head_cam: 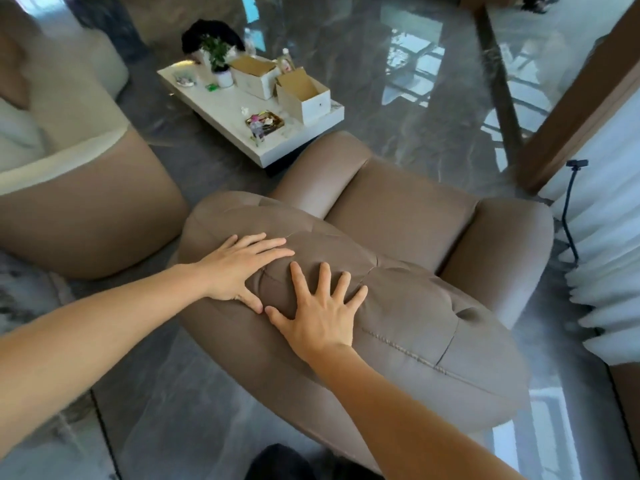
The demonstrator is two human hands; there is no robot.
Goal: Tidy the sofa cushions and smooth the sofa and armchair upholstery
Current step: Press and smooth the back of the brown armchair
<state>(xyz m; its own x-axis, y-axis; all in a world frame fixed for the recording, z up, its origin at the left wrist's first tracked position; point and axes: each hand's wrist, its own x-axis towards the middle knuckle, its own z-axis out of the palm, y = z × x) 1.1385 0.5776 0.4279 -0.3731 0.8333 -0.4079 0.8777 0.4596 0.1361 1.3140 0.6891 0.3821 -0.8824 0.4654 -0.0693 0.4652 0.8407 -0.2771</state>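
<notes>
Nearest my lens are my two forearms, reaching forward from the bottom edge onto the padded top of the armchair backrest (pixel 408 306), which I am standing behind. On the left, my left hand (pixel 239 268) lies palm down on the tufted leather, fingers spread and pointing right across the cushioned top, gripping nothing. Just beside it, thumbs almost touching, my right hand (pixel 320 311) is also flat and splayed, fingers pointing away from me toward the seat (pixel 401 209). A crease runs between the two hands, and I judge that to be what this step is working on. To do it well, I would keep both palms flat with even pressure and sweep them apart, left hand toward the left end and right hand along the stitched seam (pixel 405 349) toward the right end, so slack leather is pushed outward rather than bunched at the tufts. Dragging with fingertips alone could leave new dimples. Farther left sits the sofa (pixel 86 209), well apart from the chair, and beyond both stands the coffee table (pixel 221 109) with open boxes.
</notes>
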